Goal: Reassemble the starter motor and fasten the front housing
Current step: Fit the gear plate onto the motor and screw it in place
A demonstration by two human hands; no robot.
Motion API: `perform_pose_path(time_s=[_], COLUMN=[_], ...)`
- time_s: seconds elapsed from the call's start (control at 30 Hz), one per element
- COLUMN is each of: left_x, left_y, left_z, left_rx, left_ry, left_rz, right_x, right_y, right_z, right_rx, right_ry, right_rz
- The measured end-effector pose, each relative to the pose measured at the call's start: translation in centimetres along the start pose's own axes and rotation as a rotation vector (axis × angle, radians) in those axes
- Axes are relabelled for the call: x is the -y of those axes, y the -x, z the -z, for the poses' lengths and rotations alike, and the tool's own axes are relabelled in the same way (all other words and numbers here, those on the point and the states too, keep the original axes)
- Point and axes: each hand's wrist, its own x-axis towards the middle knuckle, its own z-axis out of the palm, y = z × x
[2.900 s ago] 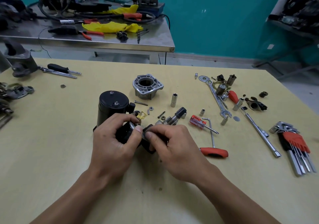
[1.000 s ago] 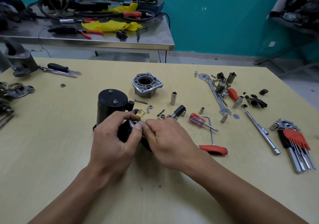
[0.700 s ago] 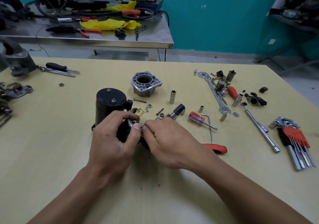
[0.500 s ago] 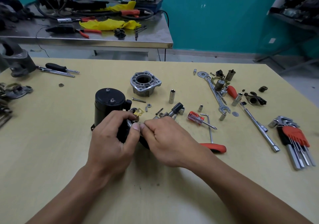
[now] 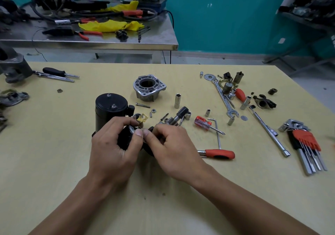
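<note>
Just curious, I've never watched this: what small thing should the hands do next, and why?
Probably finish seating the black part that the left hand and right hand both grip beside the motor body; the front housing lies apart, unfitted.

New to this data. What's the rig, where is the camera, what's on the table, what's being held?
There is no machine here: a person works with two bare hands. The single picture comes from a camera worn on the head, looking forward and down, so both arms enter from the bottom edge. The left hand and the right hand both curl round a small black part; what they pinch on top of it is too small to tell. Behind the left hand stands the black motor body, and beyond it the silver front housing, not yet fitted. Loose on the yellow table lie a wrench, a socket, a small screwdriver, a red-handled tool and hex keys.
</note>
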Motion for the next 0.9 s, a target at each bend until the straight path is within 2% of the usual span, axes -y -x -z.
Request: perform_pose_path(time_s=[0.1, 0.27, 0.4, 0.5, 0.73, 0.9], left_x=[0.0, 0.1, 0.1, 0.0, 0.0, 0.0], left_y=[0.0, 0.0, -0.1, -0.1, 0.0, 0.0], left_z=[0.0, 0.1, 0.1, 0.1, 0.1, 0.1], left_rx=[-0.001, 0.001, 0.002, 0.004, 0.005, 0.006], left_ry=[0.007, 0.005, 0.010, 0.011, 0.022, 0.024], left_rz=[0.003, 0.004, 0.012, 0.010, 0.012, 0.006], right_x=[0.0, -0.1, -0.3, -0.3, -0.2, -0.5], right_y=[0.2, 0.2, -0.2, -0.5, -0.4, -0.4], right_z=[-0.1, 0.4, 1.3, 1.6, 1.1, 0.7], right_rx=[-0.076, -0.026, 0.113, 0.156, 0.100, 0.034], right_ry=[-0.149, -0.331, -0.273, -0.244, -0.149, -0.239], right_rz=[-0.026, -0.033, -0.073, -0.087, -0.030, -0.018])
